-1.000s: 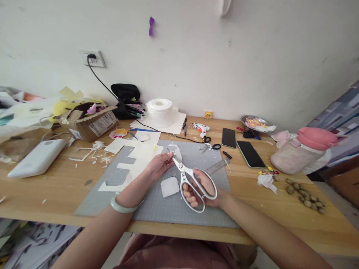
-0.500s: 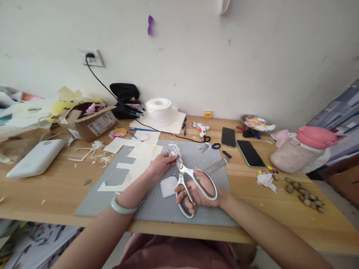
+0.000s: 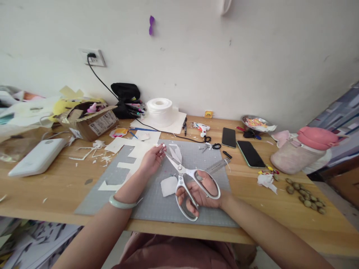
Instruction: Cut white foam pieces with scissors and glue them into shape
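Observation:
My right hand (image 3: 206, 196) has its thumb and fingers through the handle loops of large silver scissors (image 3: 181, 170), whose blades are parted and point away to the upper left. Close to the left blade's tip, my left hand (image 3: 150, 161) pinches a small white scrap (image 3: 162, 148), perhaps paper or soft tissue; the fingers partly cover it. A white soft pad (image 3: 168, 186) lies on the grey cutting mat (image 3: 157, 209), left of the scissors' handles. Cut white paper (image 3: 110, 185) lies partly behind my left forearm.
Toward the wall stand a white tissue roll (image 3: 159, 112) and a cardboard box (image 3: 95, 121). A metal ruler (image 3: 214, 166), small black-handled scissors (image 3: 214, 146) and a glue gun (image 3: 202, 129) lie beyond my right hand. Two phones (image 3: 250, 154) and a pink-lidded bottle (image 3: 291, 155) are farther right.
My left hand has drawn back to the left, away from the scissors, with the white scrap between its fingers. The blades now show plainly, while my right hand has barely moved.

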Demonstrator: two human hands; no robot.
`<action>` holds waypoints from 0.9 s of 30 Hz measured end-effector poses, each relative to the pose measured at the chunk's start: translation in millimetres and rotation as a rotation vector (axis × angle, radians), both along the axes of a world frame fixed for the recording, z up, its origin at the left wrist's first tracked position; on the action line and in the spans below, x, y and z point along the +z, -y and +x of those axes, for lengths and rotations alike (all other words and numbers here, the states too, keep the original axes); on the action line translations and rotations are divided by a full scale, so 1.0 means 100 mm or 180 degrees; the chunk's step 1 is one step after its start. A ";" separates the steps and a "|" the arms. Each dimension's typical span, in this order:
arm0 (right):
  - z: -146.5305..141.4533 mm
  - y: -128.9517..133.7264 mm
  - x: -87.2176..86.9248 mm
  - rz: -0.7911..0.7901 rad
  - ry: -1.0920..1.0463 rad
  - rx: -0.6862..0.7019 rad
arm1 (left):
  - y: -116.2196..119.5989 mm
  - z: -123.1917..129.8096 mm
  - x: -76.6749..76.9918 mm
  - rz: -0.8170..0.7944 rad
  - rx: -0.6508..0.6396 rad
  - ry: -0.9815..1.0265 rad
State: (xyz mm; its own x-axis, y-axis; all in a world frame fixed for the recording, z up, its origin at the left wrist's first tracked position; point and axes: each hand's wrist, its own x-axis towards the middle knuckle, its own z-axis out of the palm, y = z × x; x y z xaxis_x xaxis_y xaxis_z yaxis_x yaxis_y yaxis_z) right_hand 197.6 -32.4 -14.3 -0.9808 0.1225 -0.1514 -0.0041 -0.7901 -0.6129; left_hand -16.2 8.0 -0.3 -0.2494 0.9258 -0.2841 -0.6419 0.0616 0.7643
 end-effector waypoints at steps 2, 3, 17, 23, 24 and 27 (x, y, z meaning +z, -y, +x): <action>0.00 0.00 0.01 0.0012 0.0021 -0.0017 | -0.02 -0.03 -0.01 -0.0013 0.0144 0.0039; 0.00 0.00 0.02 0.0008 0.0042 -0.0017 | -0.02 -0.04 -0.01 -0.0006 0.0192 0.0045; 0.00 0.04 -0.01 0.0062 0.0182 -0.0023 | -0.03 -0.01 0.03 -0.0069 0.0020 0.0207; 0.00 0.04 -0.02 0.0024 0.0182 -0.0028 | -0.06 -0.01 -0.01 -0.0031 0.0162 0.0018; 0.00 0.03 -0.02 0.0010 0.0162 -0.0034 | -0.06 0.00 0.00 -0.0035 0.0196 0.0016; 0.00 0.02 -0.05 -0.0027 0.0146 -0.0002 | -0.05 0.01 0.02 -0.0111 0.0271 0.0052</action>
